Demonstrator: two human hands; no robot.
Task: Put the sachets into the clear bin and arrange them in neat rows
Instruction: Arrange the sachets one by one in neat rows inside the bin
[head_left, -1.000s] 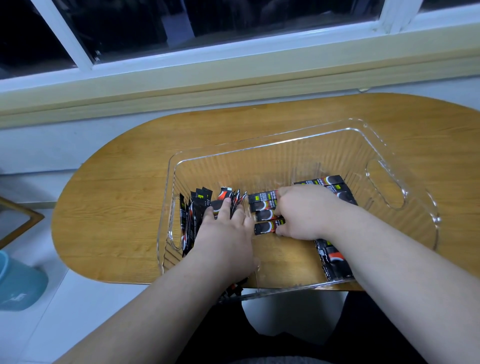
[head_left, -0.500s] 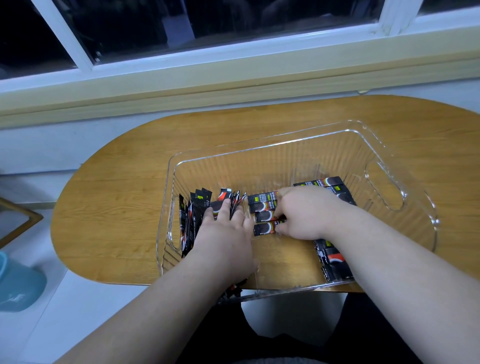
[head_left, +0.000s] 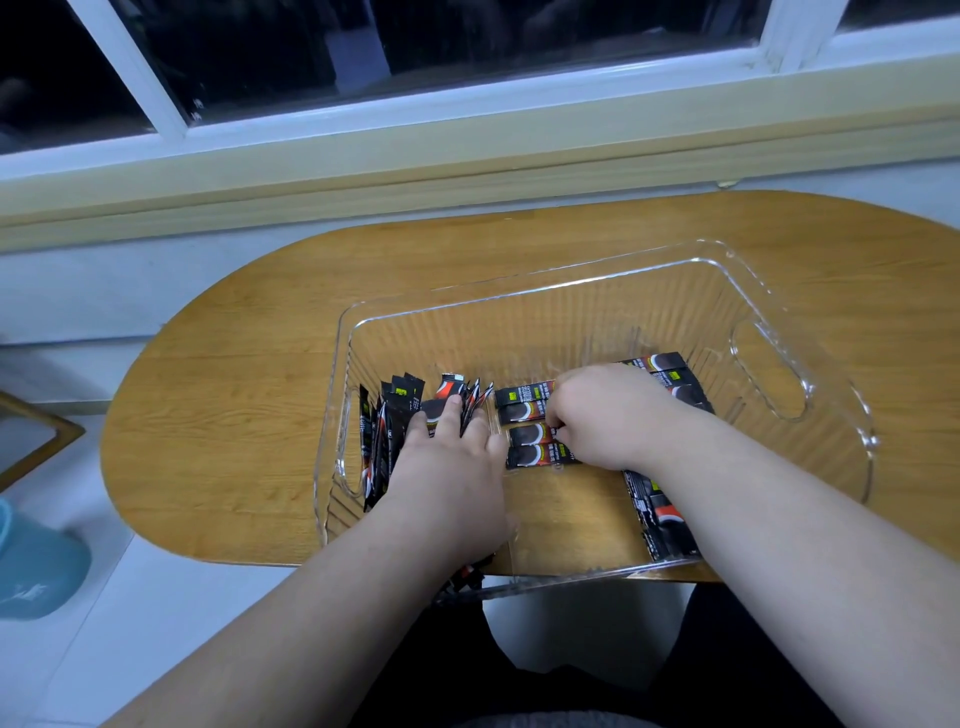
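A clear ribbed bin (head_left: 800, 291) with handle cut-outs sits on the wooden table. Inside, at its left end, stands a row of black sachets (head_left: 387, 441) on edge. My left hand (head_left: 447, 462) lies flat on that row, fingers together, pressing it toward the left wall. In the middle, several sachets (head_left: 527, 431) lie flat, one above the other. My right hand (head_left: 608, 410) rests curled on them, fingertips pinching their right ends. More sachets (head_left: 660, 512) lie under my right forearm near the front wall, and a few show past my knuckles (head_left: 670, 371).
The oval wooden table (head_left: 234, 415) stands against a wall under a window sill (head_left: 467, 171). A teal bin (head_left: 36, 566) is on the floor at the left. The bin's right half holds nothing. My lap is below the table's front edge.
Both hands stay almost still; my right hand's fingers shifted slightly on the flat sachets, which now show a small gap in the middle of the stack.
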